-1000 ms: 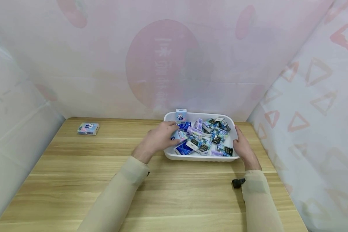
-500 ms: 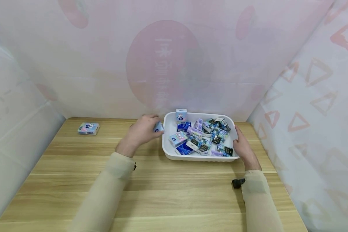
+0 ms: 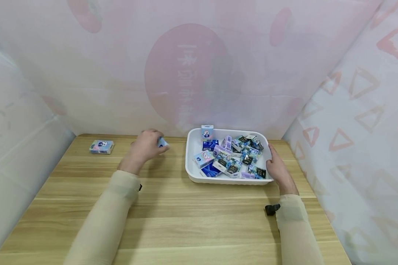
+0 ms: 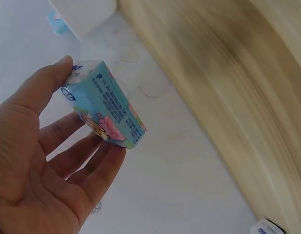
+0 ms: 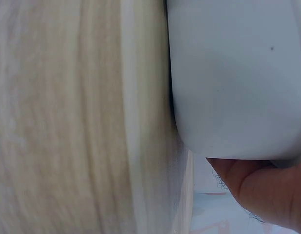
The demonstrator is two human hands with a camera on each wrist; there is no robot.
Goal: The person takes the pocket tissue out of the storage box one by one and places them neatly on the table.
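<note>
My left hand point(image 3: 145, 145) pinches a light blue cartoon-printed tissue pack point(image 4: 106, 105) between thumb and fingertips. In the head view it is above the table, left of the white tray point(image 3: 189, 162), with most of the pack hidden behind the hand. My right hand point(image 3: 278, 169) holds the tray's right end, its thumb at the rim; the other fingers are partly hidden. Inside the tray several tissue packs point(image 3: 233, 165) lie jumbled, in dark blue, purple, light blue and flowered wrappers. One light blue pack point(image 3: 207, 131) stands upright at the tray's back left.
Another light blue pack point(image 3: 101, 146) lies alone at the far left of the wooden table point(image 3: 199, 221). A printed cloth wall point(image 3: 119, 73) rises behind the tray, and a second one point(image 3: 361, 129) stands on the right.
My left hand has lifted a light blue pack out of the tray's left side and carried it leftward over the table. The right hand and the tray stay in place.
</note>
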